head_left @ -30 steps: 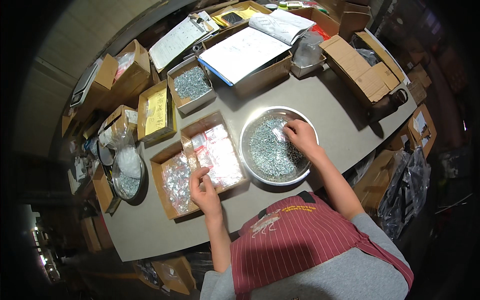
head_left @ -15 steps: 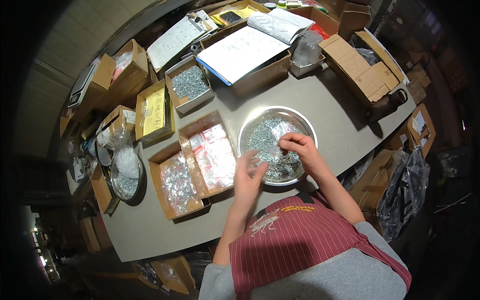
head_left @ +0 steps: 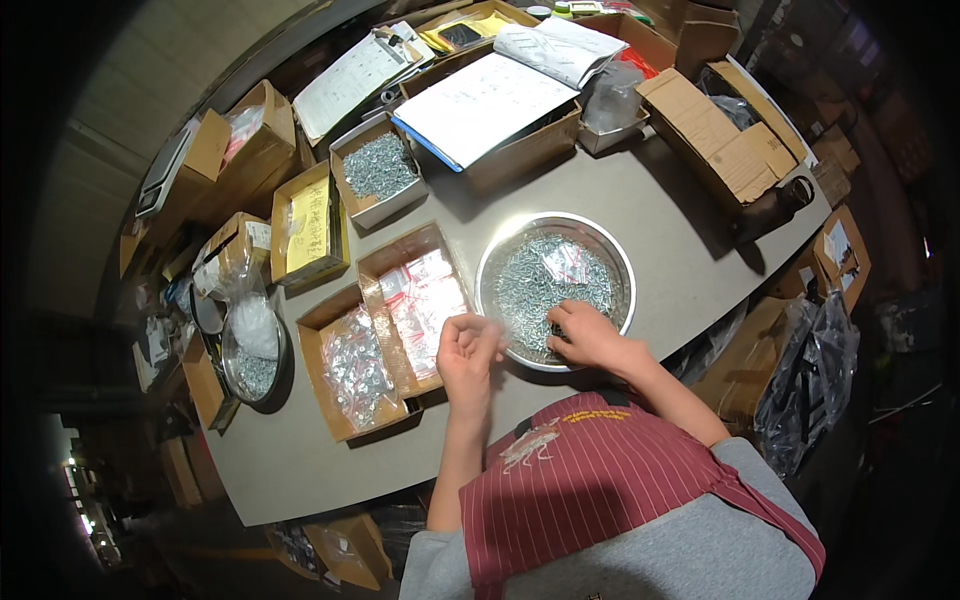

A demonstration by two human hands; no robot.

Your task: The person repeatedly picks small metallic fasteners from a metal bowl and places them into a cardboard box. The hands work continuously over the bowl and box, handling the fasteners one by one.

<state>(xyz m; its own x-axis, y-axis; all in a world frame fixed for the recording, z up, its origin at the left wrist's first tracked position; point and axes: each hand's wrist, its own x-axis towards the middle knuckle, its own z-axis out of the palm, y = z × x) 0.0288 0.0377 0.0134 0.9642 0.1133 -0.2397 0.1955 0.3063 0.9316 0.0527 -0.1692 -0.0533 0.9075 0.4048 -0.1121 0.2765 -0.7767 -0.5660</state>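
Note:
A round steel bowl [head_left: 626, 270] holds a heap of small silvery screws [head_left: 530, 275]. On top of the heap lies a small clear bag [head_left: 566, 263] with red edging. My right hand [head_left: 590, 337] reaches over the bowl's near side, fingertips curled down together among the screws; what they pinch is hidden. Just off the bowl's left rim, my left hand [head_left: 466, 358] is raised with its fingers curled in and the tips slightly blurred. I cannot make out what is in it. Beside that hand, a cardboard box [head_left: 428, 238] contains many small red-edged bags [head_left: 425, 300].
Left of it, another open box [head_left: 312, 340] holds bagged metal parts. A second steel bowl [head_left: 283, 350] stands farther left. Behind are a white box of screws [head_left: 378, 168], a yellow-lined box [head_left: 308, 225] and an open notebook [head_left: 490, 105]. A dark bottle [head_left: 775, 210] lies at the right.
My right hand has drawn back from the bag toward the bowl's near side. My left hand has moved left, off the screws to outside the rim, and its fingers have curled.

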